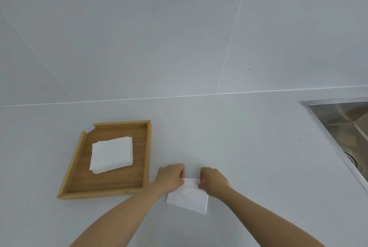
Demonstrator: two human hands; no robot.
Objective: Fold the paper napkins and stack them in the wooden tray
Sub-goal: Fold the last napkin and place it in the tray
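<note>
A thin white square paper napkin [188,195] lies on the pale grey countertop [249,137], just to the right of the near right corner of the shallow square wooden tray [148,153], its far edge lifted between two hands. The sheet looks feather-light, limp and easily torn or creased, so it will likely answer best to a soft pinch at the two far corners, with the near edge left on the counter to anchor the fold.

The person's left hand [171,176] grips the far left corner, fingers curled narrowly around the paper. The right hand [214,180] pinches the far right corner, thumb and fingertips closed on the sheet. Both bare forearms reach in from the bottom of the frame, converging on the napkin, wrists low over the counter and knuckles turned away from the camera.

Inside the tray, a small stack of folded white napkins [111,155] already sits left of centre, slightly skewed. At the far right, well apart, a corner of a stainless steel sink [342,125] is sunk into the counter.
</note>
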